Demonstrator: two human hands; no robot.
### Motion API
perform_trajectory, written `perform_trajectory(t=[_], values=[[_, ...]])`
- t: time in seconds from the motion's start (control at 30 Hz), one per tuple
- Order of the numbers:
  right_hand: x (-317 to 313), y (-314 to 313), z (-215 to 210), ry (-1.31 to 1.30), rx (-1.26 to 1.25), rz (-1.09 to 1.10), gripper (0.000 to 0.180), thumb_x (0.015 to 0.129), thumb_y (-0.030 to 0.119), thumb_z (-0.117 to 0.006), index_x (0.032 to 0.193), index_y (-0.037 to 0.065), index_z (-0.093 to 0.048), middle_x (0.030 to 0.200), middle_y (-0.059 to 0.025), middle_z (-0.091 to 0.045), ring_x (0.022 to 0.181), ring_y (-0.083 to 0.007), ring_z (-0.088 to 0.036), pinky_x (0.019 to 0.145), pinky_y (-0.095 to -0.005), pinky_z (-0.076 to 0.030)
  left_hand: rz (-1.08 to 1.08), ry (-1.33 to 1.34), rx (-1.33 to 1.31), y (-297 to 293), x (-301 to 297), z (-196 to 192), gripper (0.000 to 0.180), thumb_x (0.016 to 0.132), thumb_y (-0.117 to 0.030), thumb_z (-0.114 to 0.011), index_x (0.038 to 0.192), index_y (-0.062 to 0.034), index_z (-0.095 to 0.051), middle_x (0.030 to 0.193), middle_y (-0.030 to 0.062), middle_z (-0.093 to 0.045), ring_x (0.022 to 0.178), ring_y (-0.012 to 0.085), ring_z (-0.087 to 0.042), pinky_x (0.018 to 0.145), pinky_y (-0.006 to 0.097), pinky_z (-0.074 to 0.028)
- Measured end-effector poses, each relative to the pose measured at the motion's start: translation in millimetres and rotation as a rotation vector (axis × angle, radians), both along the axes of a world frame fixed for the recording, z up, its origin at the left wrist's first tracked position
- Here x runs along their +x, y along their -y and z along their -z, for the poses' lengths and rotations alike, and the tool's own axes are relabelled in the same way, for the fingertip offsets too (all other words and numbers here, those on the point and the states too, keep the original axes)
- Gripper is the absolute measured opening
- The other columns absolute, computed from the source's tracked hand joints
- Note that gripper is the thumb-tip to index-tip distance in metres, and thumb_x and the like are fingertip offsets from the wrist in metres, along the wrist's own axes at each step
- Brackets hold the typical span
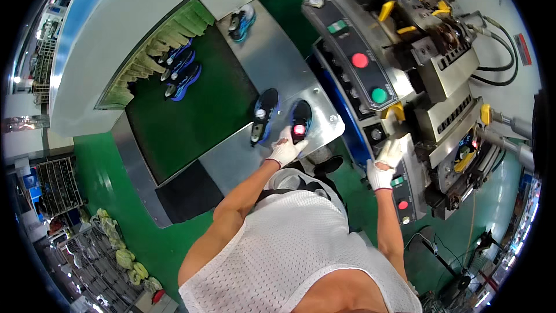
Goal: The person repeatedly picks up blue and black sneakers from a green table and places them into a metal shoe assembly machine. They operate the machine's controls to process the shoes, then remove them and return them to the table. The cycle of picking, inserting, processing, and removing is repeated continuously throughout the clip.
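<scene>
My left hand (pixel 286 148), in a white glove, reaches the near end of a black shoe (pixel 301 117) with a blue sole. Its thumb and forefinger are spread at that end, touching it or almost so; no firm grip shows. A bright red and white spot glows in the shoe's opening. Just left of it, another black and blue shoe (pixel 266 113) lies on the same metal ledge (pixel 231 153). My right hand (pixel 388 161), gloved too, is open over the machine's front control panel (pixel 401 188), fingers stretched out near a green button.
Left of the ledge, a dark green conveyor belt (pixel 191 122) carries several shoes (pixel 184 81) out from a fringed opening (pixel 156 40). One more shoe (pixel 241 23) sits at the ledge's far end. The machine (pixel 440 98) with metal clamps and yellow levers fills the right side.
</scene>
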State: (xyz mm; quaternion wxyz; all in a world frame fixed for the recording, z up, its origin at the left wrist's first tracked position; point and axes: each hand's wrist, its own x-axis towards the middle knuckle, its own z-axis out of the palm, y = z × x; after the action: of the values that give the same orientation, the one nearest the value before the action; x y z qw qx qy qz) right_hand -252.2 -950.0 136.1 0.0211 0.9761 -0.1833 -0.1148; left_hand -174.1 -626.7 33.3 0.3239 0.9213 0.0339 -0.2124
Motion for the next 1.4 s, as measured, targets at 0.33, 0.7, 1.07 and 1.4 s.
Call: perform_trajectory(t=[0.33, 0.7, 1.07, 1.4], values=[[62, -228, 76, -0.124, 0.589, 0.093, 0.081, 0.081, 0.037, -0.076, 0.146, 0.003, -0.042, 0.127, -0.0244, -0.057, 0.113, -0.0403, -0.058, 0.095, -0.0484, -0.045, -0.139, 0.356, -0.157, -112, 46, -3, 0.084, 0.077, -0.025, -0.085, 0.141, 0.0055, -0.041, 0.141, 0.0278, -0.047, 0.130, 0.0416, -0.049, 0.110, 0.047, -0.041], [98, -238, 103, 0.184, 0.883, 0.784, 0.080, 0.075, 0.041, -0.084, 0.136, -0.002, -0.056, 0.115, -0.0249, -0.069, 0.101, -0.0325, -0.068, 0.091, -0.0406, -0.054, -0.041, 0.048, -0.239, -84, 65, 42, 0.081, 0.075, -0.024, -0.084, 0.141, -0.0037, -0.042, 0.124, 0.0200, -0.065, 0.110, 0.0371, -0.066, 0.097, 0.045, -0.050], [-137, -167, -13, 0.975, 1.265, 1.624, 0.028, 0.079, 0.022, -0.085, 0.100, 0.015, -0.068, 0.068, 0.0064, -0.053, 0.052, -0.0044, -0.040, 0.045, -0.0265, -0.030, 0.891, -0.307, -0.413, 78, -18, -74, 0.076, 0.080, -0.027, -0.082, 0.141, -0.0016, -0.047, 0.133, 0.0215, -0.061, 0.120, 0.0352, -0.060, 0.101, 0.044, -0.048], [-375, -220, -109, 2.019, 0.530, 2.120, 0.058, 0.073, 0.021, -0.088, 0.122, 0.011, -0.059, 0.093, 0.0024, -0.061, 0.070, -0.0069, -0.054, 0.051, -0.0242, -0.040, 1.681, -0.247, -0.270, 230, -261, -199, 0.082, 0.076, -0.038, -0.086, 0.137, 0.0066, -0.053, 0.132, 0.0251, -0.061, 0.120, 0.0338, -0.061, 0.104, 0.043, -0.046]])
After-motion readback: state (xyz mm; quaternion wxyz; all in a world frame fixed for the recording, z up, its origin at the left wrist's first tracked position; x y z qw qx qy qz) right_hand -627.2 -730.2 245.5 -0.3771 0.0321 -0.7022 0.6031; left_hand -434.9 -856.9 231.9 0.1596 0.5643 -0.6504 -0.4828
